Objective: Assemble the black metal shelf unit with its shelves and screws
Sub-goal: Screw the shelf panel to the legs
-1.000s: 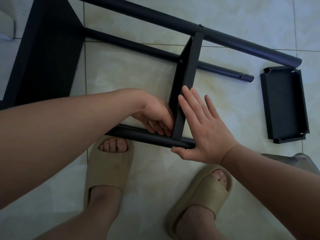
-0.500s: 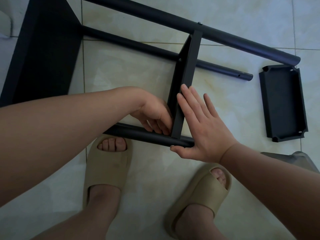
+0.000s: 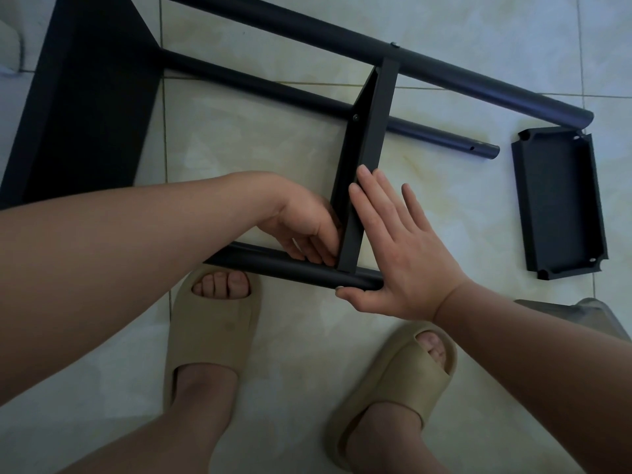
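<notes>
Nothing had shifted in the past second: our right hand stayed flat, fingers wide, bracing the shelf against the near pole on the floor. Our left hand curled its fingers at the joint, their hold hidden. We judged that corner still unfastened.

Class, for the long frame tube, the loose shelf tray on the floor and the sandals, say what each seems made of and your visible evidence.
Long frame tube: likely painted or powder-coated metal; uniform black, soft lengthwise sheen.
Loose shelf tray: likely sheet metal, matte black; thin folded rims, notched corners.
Sandals: probably moulded foam or rubber; thick, seamless, matte beige.
</notes>
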{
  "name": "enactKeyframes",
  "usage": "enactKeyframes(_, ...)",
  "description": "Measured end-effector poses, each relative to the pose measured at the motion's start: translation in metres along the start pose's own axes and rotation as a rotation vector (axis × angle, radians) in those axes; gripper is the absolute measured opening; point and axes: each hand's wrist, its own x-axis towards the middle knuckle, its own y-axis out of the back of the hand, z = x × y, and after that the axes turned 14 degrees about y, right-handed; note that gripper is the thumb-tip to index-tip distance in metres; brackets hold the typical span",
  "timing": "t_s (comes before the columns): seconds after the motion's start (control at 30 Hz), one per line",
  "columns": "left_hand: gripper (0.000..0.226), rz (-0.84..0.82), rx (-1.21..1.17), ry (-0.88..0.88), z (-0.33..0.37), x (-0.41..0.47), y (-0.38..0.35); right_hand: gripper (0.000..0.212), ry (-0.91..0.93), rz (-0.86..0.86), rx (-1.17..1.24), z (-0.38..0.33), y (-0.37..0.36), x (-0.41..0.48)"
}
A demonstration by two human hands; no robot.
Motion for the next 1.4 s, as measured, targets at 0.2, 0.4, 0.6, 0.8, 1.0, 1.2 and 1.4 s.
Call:
enactKeyframes(0.2, 0.023, -0.036, -0.041, -0.029, 0.0033, -0.0064, 0.0025, 0.116, 0.001, -0.004, 0.002, 0.0002, -0.0001, 0.0001)
enactKeyframes(0.4, 0.012, 0.034, 0.044, 0.027, 0.0027, -0.0033, 0.0019, 0.116, 0.0, -0.012, 0.002, 0.0002, 0.0004, 0.0)
enactKeyframes(0.6, 0.008, 0.015, -0.006, -0.015, 0.0014, -0.0009, 0.0018, 0.116, 0.0, -0.007, 0.004, 0.0002, -0.0002, -0.0002)
enactKeyframes(0.8, 0.027, -0.032, -0.027, -0.014, 0.0019, -0.004, 0.0039, 0.115, 0.004, -0.007, 0.0, 0.0007, -0.0003, -0.0003)
enactKeyframes(1.0, 0.01, -0.035, 0.007, 0.002, 0.0023, -0.004, 0.001, 0.116, 0.0, -0.018, -0.006, 0.0006, 0.0002, -0.0003)
enactKeyframes(1.2, 0.01, -0.003, -0.026, -0.02, 0.0037, 0.0008, 0.0, 0.115, 0.001, -0.021, -0.003, 0.0007, 0.0009, -0.0001)
enactKeyframes(1.4, 0.018, -0.027, -0.102, -0.049, 0.0039, -0.0009, -0.001, 0.115, 0.004, -0.016, 0.0, 0.001, 0.0002, -0.0004)
